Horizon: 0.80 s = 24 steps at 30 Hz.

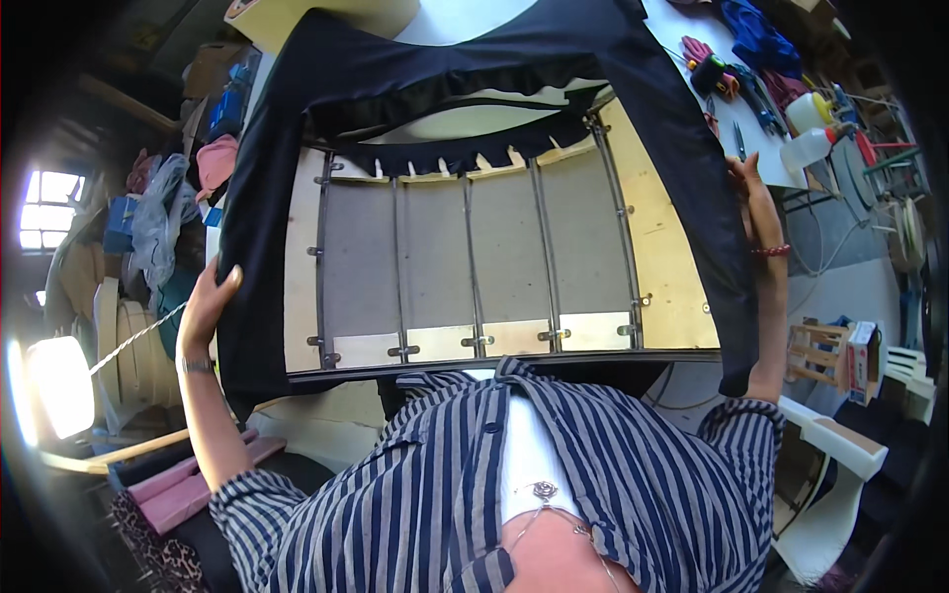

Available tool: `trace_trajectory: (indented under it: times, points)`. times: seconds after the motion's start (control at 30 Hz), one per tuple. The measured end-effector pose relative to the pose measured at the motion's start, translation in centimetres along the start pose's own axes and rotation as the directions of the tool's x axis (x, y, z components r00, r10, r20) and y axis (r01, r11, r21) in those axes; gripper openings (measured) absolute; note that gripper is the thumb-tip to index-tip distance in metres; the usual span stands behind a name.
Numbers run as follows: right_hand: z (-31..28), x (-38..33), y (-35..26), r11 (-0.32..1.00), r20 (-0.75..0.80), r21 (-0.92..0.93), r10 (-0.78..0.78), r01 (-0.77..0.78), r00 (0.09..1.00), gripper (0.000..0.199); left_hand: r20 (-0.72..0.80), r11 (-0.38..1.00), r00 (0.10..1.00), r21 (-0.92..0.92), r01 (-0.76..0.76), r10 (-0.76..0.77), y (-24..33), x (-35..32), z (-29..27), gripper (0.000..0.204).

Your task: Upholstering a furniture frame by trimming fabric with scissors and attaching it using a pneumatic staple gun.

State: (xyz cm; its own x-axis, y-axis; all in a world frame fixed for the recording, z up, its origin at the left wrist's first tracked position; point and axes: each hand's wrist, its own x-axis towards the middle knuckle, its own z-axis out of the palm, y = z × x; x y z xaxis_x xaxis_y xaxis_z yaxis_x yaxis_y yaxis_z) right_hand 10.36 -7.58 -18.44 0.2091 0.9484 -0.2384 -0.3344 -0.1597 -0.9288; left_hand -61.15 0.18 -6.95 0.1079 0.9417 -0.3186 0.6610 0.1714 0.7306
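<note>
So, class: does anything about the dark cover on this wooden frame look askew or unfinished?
Yes. The dark fabric is stretched over the wooden frame only around the edges; its jagged cut edge leaves the metal springs bare.

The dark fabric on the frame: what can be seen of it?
The dark fabric is navy-black cloth stretched over the edges of a wooden frame with metal straps. It wraps the top and both sides, leaving the middle open. Its inner top edge is cut into notched tabs. The left hand grips its left side; the right hand presses its right side.
</note>
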Motion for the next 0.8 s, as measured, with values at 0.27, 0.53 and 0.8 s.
trace_trajectory:
  times: [0.27,0.53,0.8]
  points:
    - [4.4,5.8,-3.6,0.892,0.018,-0.444,0.105,-0.086,0.994,0.048,0.183,0.948,0.971,-0.249,0.197,-0.154,2.9,11.6,-0.6,0.043]
    - [7.9,4.3,-4.9,0.822,0.043,-0.569,0.066,-0.030,0.997,0.035,-0.043,0.985,0.989,0.113,-0.134,0.140,1.3,12.4,-0.8,0.039]
    - [8.2,4.1,-4.9,0.735,0.048,-0.677,0.000,0.032,0.999,0.049,-0.122,0.967,0.982,0.231,-0.112,0.143,1.8,11.1,0.1,0.067]
